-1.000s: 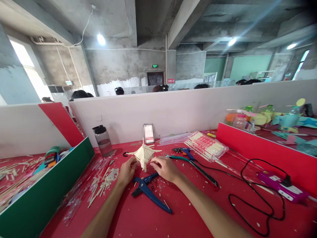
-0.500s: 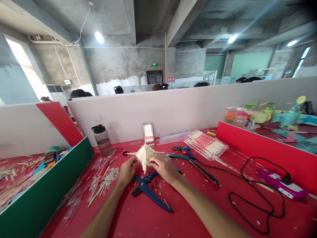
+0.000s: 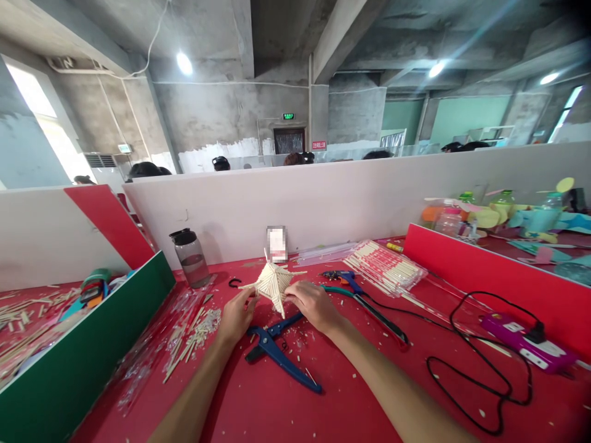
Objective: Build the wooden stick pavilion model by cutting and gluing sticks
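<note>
A pale, star-like piece built of thin wooden sticks (image 3: 273, 283) is held up over the red table, its long tips pointing outward. My left hand (image 3: 237, 314) pinches its left edge between thumb and fingers. On the other side, my right hand (image 3: 313, 304) grips the right edge with bent fingers. Just below and nearer to me lies a blue-handled cutter (image 3: 281, 357), touched by neither hand. Beyond my right hand rest a blue glue gun (image 3: 344, 280) and a tool with teal and black handles (image 3: 369, 311).
A water bottle (image 3: 189, 258) stands at the back left, near stick offcuts (image 3: 198, 335) and plastic wrappers. Packed sticks (image 3: 388, 267) lie at the back right. A purple power strip (image 3: 526, 341) with a looped black cable occupies the right. Green (image 3: 92, 344) and red (image 3: 498, 261) dividers flank the table.
The stick star has turned between my hands, its near tip swinging to the right and its top tip to the left. Both hands still hold it, and the view has shifted slightly.
</note>
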The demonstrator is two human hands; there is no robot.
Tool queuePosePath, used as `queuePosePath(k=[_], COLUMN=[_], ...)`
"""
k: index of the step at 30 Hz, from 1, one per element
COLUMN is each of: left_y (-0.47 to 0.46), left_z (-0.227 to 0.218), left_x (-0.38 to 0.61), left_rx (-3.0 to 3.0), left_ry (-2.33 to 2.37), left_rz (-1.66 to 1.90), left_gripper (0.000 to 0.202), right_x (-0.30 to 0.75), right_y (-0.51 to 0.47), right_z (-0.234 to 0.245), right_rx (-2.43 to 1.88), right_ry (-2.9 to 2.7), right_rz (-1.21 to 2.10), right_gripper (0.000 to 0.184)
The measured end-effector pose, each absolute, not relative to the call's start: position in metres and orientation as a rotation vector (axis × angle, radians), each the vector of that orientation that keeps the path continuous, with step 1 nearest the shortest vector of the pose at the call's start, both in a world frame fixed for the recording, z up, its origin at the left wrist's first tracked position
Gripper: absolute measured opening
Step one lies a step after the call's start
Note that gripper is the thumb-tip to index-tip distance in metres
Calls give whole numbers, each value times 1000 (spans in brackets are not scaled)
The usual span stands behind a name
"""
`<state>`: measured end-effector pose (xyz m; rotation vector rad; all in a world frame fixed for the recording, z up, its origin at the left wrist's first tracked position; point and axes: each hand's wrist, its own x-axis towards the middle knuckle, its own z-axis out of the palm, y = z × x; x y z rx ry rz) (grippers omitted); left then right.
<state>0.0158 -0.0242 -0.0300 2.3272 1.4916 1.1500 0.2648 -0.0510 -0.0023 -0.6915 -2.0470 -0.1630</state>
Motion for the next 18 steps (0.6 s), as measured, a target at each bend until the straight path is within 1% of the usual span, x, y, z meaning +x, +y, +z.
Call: queuePosePath(k=[10, 18], left_y=[-26, -23], left_z=[-29, -31], left_x=[16, 15], left_rx=[2341, 2311], left_ry=[1493, 1553], left_rz=[1147, 1211], left_gripper=[27, 29], right_x=[265, 264], right_y=[-51, -52], right_z=[-4, -5], right_rx=[-641, -663], right_ry=[-2083, -2108], right_rz=[-188, -175], right_gripper=[10, 9])
